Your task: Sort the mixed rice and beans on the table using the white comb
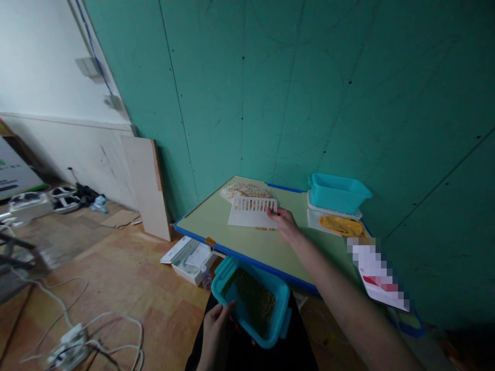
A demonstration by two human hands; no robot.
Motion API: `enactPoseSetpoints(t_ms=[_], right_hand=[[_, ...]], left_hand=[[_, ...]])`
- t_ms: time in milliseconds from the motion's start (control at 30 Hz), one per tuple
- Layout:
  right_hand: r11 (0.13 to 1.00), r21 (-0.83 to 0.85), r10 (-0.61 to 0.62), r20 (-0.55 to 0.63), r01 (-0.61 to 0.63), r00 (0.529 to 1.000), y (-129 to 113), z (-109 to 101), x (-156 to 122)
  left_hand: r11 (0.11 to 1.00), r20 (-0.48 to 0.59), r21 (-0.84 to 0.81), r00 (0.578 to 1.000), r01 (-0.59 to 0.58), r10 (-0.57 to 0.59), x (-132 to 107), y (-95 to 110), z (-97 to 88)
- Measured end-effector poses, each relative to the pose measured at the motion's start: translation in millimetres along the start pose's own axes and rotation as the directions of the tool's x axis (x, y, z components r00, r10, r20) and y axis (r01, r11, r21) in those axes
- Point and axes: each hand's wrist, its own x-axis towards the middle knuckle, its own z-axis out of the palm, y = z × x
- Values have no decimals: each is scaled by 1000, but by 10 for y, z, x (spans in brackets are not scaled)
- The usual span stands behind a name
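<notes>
Dim, uneven light, brighter on our left.
We see the white wall (pixel 42 62) pale at upper left, while the green wall (pixel 270 93) darkens toward our right; the light's source is out of view. The table (pixel 204 221) has a muted, soft light, and beyond its near edge the blue tub (pixel 285 306) and our left hand (pixel 217 320) sit in shadow. Mosaic blocks mask part of the flat device (pixel 381 293) by the right corner. Wide-angle stretch swells our right forearm (pixel 336 278); fine detail looks soft.
</notes>
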Motion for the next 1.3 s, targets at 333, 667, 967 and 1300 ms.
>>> enactPoseSetpoints(t_ms=[333, 667, 967, 1300], right_hand=[[997, -55, -68, -189, 58, 980, -85, -235, -389], [968, -234, -173, -372, 88, 912, -137, -480, -1095], [966, -255, -147, -413, 41, 899, -234, -607, -1520], [938, -346, -154, -369, 18, 917, -223, -464, -1956]], left_hand=[[999, 13, -39, 1000, 25, -25, -162, 146, 142], [997, 32, -72, 999, 40, -38, -216, 158, 173], [994, 58, -78, 996, 70, -66, -280, 240, 269], [995, 57, -78, 997, 60, -56, -314, 307, 345]])
